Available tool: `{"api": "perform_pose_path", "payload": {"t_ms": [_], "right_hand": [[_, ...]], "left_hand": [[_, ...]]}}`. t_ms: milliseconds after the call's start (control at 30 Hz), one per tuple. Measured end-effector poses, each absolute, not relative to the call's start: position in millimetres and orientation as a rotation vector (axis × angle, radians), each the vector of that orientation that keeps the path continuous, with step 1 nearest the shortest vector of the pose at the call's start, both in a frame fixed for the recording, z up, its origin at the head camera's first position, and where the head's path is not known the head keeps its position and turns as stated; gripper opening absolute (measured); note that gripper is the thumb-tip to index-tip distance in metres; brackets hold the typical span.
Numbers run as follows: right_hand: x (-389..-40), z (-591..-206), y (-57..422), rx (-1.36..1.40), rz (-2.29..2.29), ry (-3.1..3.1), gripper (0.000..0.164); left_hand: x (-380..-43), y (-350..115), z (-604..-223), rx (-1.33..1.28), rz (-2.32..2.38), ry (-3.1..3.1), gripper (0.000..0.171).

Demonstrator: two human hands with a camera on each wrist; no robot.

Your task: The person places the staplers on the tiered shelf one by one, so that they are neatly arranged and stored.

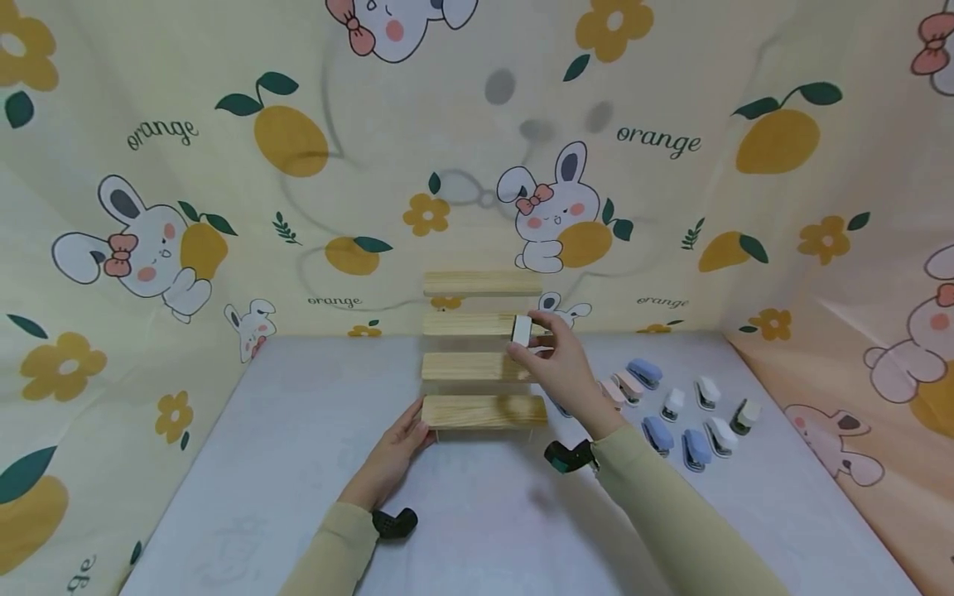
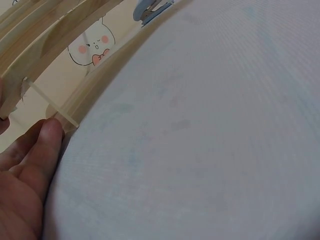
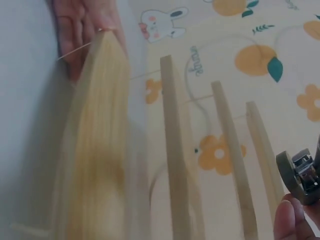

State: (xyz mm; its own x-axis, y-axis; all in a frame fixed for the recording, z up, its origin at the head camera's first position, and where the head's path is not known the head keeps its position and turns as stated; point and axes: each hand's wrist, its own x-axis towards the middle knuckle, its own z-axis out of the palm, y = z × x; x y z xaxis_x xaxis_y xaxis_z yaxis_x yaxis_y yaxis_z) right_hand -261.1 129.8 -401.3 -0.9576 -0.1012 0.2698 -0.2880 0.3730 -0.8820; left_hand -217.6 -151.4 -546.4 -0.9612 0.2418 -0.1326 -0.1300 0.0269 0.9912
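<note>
A four-tier wooden display rack [image 1: 484,411] with clear side supports stands in the middle of the table. My left hand [image 1: 391,458] grips the left end of its lowest board, thumb and fingers on either side of the end in the right wrist view. My right hand [image 1: 561,358] pinches a small stapler [image 1: 522,330] with a white top and dark underside between thumb and fingers. It overlaps the right end of the second board from the top in the head view. The right wrist view shows the stapler's metal end [image 3: 303,170] beside the upper boards.
Several mini staplers lie on the white table [image 1: 261,463] at the right, among them a blue stapler [image 1: 696,448], a white stapler [image 1: 720,435], a pink stapler [image 1: 629,385] and a dark green one [image 1: 745,416]. A patterned cloth backdrop [image 1: 462,108] rises behind the rack.
</note>
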Motion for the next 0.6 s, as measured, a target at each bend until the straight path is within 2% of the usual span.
{"api": "perform_pose_path", "payload": {"t_ms": [600], "right_hand": [[-315.3,-375.9,70.6,0.447,1.778,-2.367,0.073]], "left_hand": [[-218.9,-152.3,-547.8,0.154,2.084,1.987,0.059]]}}
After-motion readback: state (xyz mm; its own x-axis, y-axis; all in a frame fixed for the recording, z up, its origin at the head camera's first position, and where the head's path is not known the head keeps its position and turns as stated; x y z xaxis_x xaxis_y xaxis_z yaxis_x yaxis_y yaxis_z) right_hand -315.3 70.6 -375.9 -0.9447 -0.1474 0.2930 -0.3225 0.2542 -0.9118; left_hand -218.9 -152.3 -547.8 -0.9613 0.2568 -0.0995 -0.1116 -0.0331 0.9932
